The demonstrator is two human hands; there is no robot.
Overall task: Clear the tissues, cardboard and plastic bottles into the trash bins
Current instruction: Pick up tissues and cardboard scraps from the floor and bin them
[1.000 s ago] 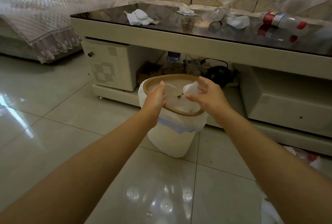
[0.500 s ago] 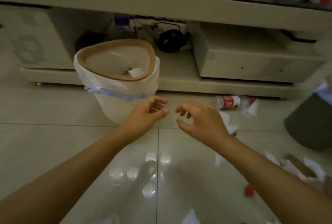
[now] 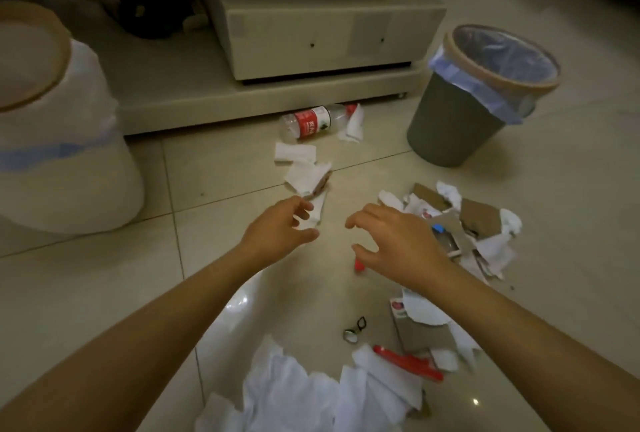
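Tissues [image 3: 304,175] lie strewn on the floor [image 3: 86,275], with a plastic bottle [image 3: 310,122] at twelve o'clock beyond them and cardboard [image 3: 479,216] at three. The left hand [image 3: 280,229] and right hand [image 3: 394,241] hover spread, holding nothing. A white bin [image 3: 65,140] stands at nine o'clock, a grey bin [image 3: 464,112] at one.

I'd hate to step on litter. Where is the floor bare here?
Bare tiles lie between the white bin and the left hand, and right of the grey bin. It is crowded around the cardboard pile and the tissues nearest the camera.
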